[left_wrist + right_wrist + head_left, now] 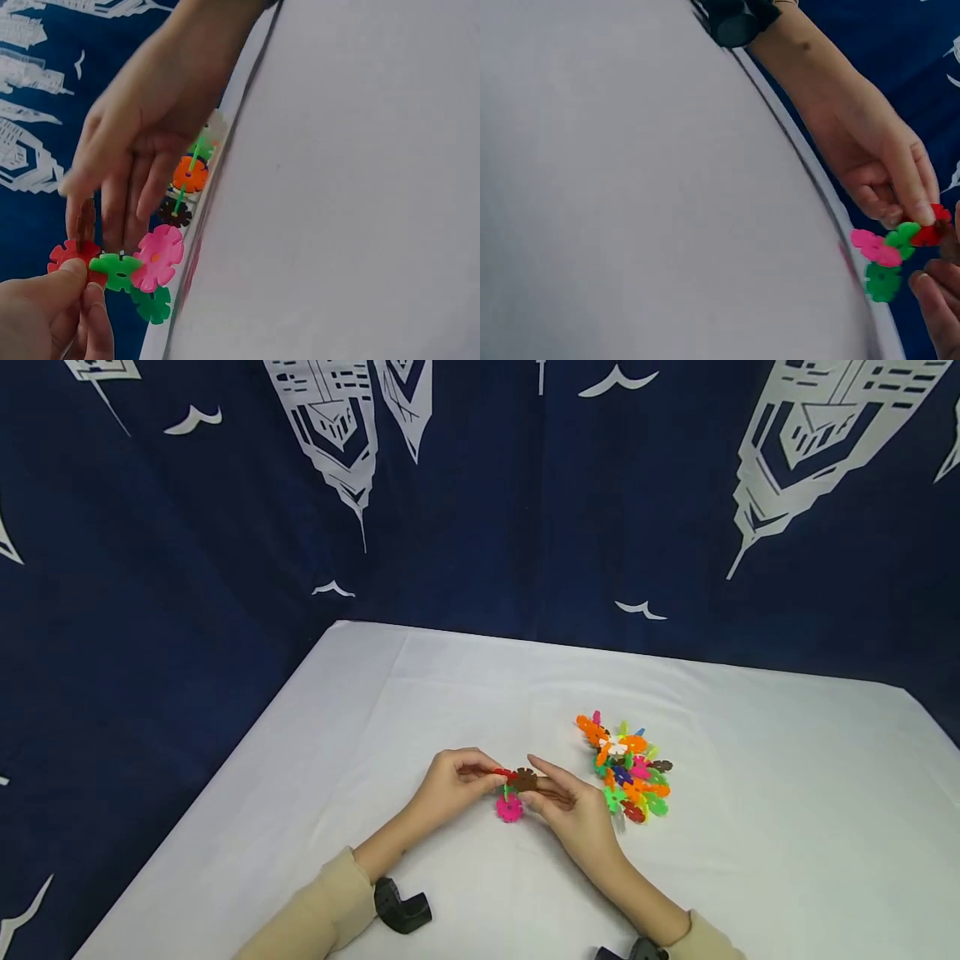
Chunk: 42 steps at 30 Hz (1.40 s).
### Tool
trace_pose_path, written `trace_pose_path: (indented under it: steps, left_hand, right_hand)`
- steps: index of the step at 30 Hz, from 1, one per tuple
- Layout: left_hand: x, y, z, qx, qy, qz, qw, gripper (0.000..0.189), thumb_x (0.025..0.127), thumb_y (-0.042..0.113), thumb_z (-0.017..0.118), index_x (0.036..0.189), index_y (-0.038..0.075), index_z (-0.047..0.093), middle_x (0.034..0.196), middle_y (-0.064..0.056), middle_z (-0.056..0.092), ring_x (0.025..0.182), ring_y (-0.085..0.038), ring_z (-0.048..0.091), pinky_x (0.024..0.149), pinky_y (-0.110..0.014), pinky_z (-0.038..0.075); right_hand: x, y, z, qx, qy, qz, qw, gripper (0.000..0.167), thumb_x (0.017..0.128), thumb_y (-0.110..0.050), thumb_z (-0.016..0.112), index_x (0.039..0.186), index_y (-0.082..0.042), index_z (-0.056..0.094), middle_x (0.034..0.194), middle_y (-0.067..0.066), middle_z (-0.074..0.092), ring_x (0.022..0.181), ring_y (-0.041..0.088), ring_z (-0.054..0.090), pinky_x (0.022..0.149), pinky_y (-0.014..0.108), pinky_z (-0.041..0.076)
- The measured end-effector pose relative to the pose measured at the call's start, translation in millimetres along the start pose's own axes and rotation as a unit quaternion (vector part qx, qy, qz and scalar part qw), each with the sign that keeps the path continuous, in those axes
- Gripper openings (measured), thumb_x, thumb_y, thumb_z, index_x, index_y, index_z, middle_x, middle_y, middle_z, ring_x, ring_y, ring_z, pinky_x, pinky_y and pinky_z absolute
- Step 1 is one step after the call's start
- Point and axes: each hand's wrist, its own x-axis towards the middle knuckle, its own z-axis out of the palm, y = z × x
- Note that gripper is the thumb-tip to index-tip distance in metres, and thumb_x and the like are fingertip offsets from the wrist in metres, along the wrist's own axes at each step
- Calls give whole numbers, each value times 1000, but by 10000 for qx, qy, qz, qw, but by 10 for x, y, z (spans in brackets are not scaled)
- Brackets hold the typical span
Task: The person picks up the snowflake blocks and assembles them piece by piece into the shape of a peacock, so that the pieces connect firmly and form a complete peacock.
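Between the two hands is a small chain of flower-shaped plastic interlocking discs. My left hand (pixel 448 787) pinches the red disc (pixel 61 256) between thumb and fingers. At the red disc stands a brown disc (pixel 527 779), with the thumb and fingers of my right hand (pixel 583 817) around its edge. A light green disc (pixel 112 265) links the red one to a pink disc (pixel 509 808), and a darker green disc (pixel 883 282) hangs beside the pink one. In the left wrist view the brown disc appears nearly edge-on.
A cluster of joined discs (pixel 636 787) in many colours lies on the white-covered table (pixel 360 727), just beyond my right hand. Black wrist-worn devices (pixel 402 907) sit at both forearms. A dark blue patterned curtain (pixel 480 510) hangs behind the table.
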Motion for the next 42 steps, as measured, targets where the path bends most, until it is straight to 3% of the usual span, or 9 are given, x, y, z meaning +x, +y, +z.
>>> trace_pose_path:
  steps: [7, 10, 13, 17, 20, 22, 26, 35, 42]
  left_hand:
    - [-46, -65, -74, -83, 47, -215, 9997, 7, 82, -5, 68, 88, -10, 67, 86, -14, 67, 74, -40, 63, 63, -28, 54]
    - [-61, -64, -77, -58, 44, -248, 9997, 7, 82, -5, 68, 88, -9, 67, 86, -13, 67, 73, -40, 63, 63, -24, 53]
    - [-66, -67, -70, -36, 53, -258, 9996, 7, 81, -6, 69, 87, -8, 68, 85, -13, 67, 72, -40, 63, 62, -22, 52]
    - [-71, -75, -49, -55, -7, -286, 9996, 7, 81, -6, 69, 88, -8, 68, 85, -13, 67, 72, -40, 63, 62, -22, 52]
    - [-72, -67, -39, -73, -37, -270, 9996, 8, 81, -6, 69, 88, -9, 68, 86, -15, 67, 73, -41, 62, 63, -22, 52]
    - [-73, -63, -38, -79, -37, -229, 9997, 8, 81, -7, 68, 88, -10, 67, 86, -17, 66, 73, -41, 62, 63, -22, 52]
    - [-74, -56, -42, -45, -52, -139, 9999, 9, 81, -8, 68, 88, -10, 67, 87, -19, 66, 72, -42, 62, 63, -22, 52]
    - [-52, -69, -51, 12, -37, 17, 10000, 8, 80, -8, 68, 88, -8, 68, 85, -20, 66, 71, -41, 62, 63, -26, 53]
    - [-53, -53, -98, 452, 27, 100, 9989, 9, 79, -6, 70, 88, -4, 70, 84, -13, 68, 69, -22, 62, 62, -26, 53]
  right_hand:
    - [-41, -195, -449, -321, -177, -591, 9976, 29, 83, 13, 62, 110, 3, 64, 81, 11, 69, 66, 21, 66, 53, 25, 52]
    - [31, -179, -831, -688, 316, -288, 9967, 20, 88, 9, 58, 106, 6, 64, 80, 13, 68, 64, 19, 64, 50, 25, 51]
    - [114, 148, -1296, -1852, 661, 347, 9799, 19, 96, -12, 54, 108, -2, 66, 85, 8, 68, 68, 16, 62, 52, 23, 50]
    - [110, 372, -1635, -3068, 16, 1097, 9454, 22, 95, -21, 58, 110, -7, 67, 95, 8, 67, 80, 23, 60, 60, 29, 49]
    - [89, 274, -1628, -3051, -519, 1400, 9405, 21, 90, -12, 64, 107, 0, 66, 92, 12, 65, 78, 25, 58, 62, 31, 47]
    - [85, 319, -1615, -3043, -596, 1391, 9405, 19, 87, -10, 67, 103, 1, 67, 86, 8, 64, 72, 20, 55, 59, 27, 45]
    - [75, 435, -1595, -3173, -437, 1207, 9396, 13, 85, -8, 70, 94, 0, 68, 77, 3, 61, 64, 15, 49, 55, 25, 41]
    - [68, 480, -1609, -2949, -270, 1006, 9498, 10, 87, -12, 68, 92, -3, 67, 88, 8, 65, 73, 17, 55, 63, 22, 46]
    - [75, 439, -1581, -2780, -174, 790, 9572, 6, 86, -10, 69, 90, -5, 67, 90, 6, 66, 76, 8, 59, 65, 16, 47]
